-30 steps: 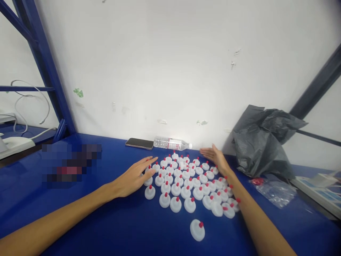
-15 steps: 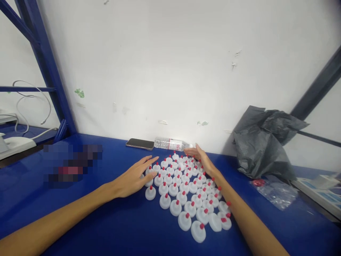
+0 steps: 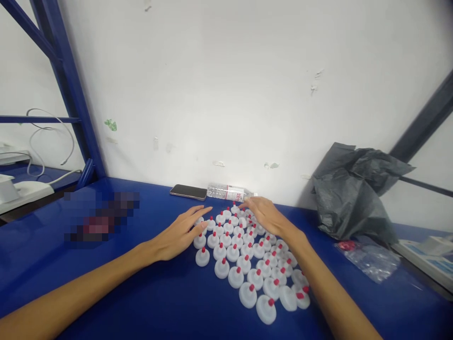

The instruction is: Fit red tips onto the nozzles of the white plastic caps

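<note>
Many white round caps with red tips (image 3: pixel 232 252) are spread in a cluster over the blue table (image 3: pixel 152 297), most standing with the tip up. At the cluster's left edge rests my left hand (image 3: pixel 182 233), fingers stretched out and apart, beside the caps there and holding none of them. My right hand (image 3: pixel 265 215) reaches over the far right part of the cluster, palm down with fingers extended, and covers some caps. Its forearm lies along the right edge of the group. What the right fingertips touch is partly hidden.
Against the wall lie a phone (image 3: pixel 188 191) and a clear plastic bottle (image 3: pixel 226 191) on its side. A dark grey plastic bag (image 3: pixel 354 193) stands at the right, with a clear bag (image 3: pixel 375 262) holding something red before it. A blurred patch (image 3: pixel 102 219) covers things at left.
My right hand has turned from edge-on at the cluster's far right side to palm down over the caps, shifting slightly left. The left hand has hardly moved. The view has shifted slightly.
</note>
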